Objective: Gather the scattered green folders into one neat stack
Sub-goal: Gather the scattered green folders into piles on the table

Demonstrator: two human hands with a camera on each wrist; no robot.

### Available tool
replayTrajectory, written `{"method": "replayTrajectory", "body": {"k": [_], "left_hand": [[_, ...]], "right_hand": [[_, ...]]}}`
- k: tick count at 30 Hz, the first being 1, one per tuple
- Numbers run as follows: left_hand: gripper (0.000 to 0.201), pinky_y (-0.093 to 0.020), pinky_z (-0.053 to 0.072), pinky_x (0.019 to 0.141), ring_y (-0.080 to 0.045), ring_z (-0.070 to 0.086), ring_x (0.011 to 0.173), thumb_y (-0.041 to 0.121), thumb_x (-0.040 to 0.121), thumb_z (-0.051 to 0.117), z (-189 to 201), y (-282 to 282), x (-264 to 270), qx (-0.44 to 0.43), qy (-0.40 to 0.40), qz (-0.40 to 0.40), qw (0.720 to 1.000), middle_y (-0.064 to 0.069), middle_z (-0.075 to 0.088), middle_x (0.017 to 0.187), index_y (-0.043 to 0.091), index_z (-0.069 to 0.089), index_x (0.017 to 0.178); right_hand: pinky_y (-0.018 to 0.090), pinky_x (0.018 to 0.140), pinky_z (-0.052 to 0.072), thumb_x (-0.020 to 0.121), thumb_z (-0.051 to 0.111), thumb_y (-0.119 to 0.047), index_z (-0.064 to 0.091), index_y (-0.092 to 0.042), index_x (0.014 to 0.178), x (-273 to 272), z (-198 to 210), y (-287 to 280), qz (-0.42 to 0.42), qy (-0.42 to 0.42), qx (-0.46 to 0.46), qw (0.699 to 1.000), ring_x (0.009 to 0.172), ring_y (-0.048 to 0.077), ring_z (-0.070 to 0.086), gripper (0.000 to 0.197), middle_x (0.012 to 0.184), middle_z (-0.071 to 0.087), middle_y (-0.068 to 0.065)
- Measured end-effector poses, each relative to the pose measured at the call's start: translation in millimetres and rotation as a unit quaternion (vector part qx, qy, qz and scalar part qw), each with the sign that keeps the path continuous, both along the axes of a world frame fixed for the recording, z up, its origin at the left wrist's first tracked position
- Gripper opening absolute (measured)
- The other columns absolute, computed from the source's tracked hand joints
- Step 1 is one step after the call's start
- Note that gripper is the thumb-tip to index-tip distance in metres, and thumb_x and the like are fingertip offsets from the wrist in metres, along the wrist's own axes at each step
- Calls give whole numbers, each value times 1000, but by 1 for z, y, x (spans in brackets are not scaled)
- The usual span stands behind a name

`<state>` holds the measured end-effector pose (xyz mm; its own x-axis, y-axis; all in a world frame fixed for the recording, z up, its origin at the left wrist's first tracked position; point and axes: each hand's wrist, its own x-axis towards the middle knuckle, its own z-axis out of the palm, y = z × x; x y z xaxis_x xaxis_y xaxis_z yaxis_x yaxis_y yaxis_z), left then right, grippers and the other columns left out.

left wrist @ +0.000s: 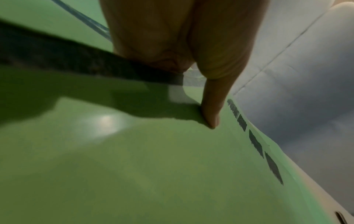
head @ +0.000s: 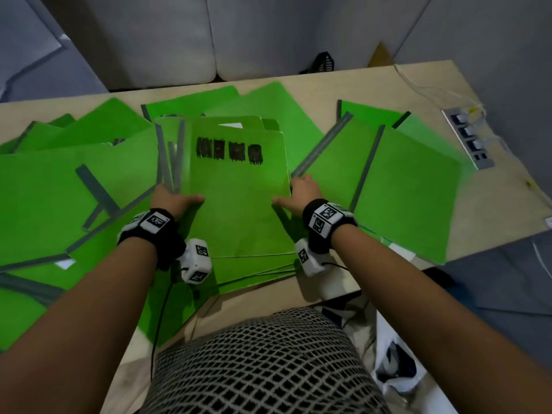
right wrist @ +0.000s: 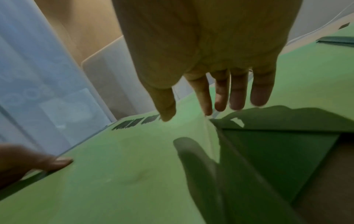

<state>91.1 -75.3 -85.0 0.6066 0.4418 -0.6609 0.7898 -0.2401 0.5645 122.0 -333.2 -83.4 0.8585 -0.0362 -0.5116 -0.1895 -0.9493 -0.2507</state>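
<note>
Centrally, top folder (head: 239, 198) lies lengthwise away from body — left hand (head: 171, 201) grips edge; right hand (head: 298, 194) fingers straight, spread.

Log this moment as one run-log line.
stage: squaring stack | left hand: holds left edge | right hand: open, at right edge | centre stack: uneven | other folders: scattered

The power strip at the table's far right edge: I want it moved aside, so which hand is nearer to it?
Right. The right hand rests at the centre stack's right edge, on the power strip's side; the left hand holds the stack's left edge, farther away.
</note>
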Motion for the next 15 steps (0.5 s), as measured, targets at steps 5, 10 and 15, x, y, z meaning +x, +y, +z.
{"method": "replayTrajectory", "body": {"k": [5,10,15], "left_hand": [[91,-59,48,95,-45,55,117,37,69,82,-5,6,4,0,23,-12,1000,-21,53,135,11,35,142],[82,-57,47,96,-42,55,117,32,74,79,-5,5,2,-10,30,-6,999,-19,55,132,11,37,141],[82,-58,46,98,-42,53,119,32,75,78,-6,3,4,-8,25,-1,1000,-18,54,134,10,37,141]], "right_hand": [[58,114,21,91,52,-49,28,-8,147,12,3,-52,-163,-72,-86,980,144,35,21,73,157,21,17],[64,115,6,91,32,-67,-3,-5,153,7,-14,-103,-341,30,-96,935,148,40,-5,95,160,-9,22],[62,116,3,88,19,-74,-7,-7,153,6,-17,-54,-277,71,-38,957,147,41,-12,97,159,-15,21]]}}
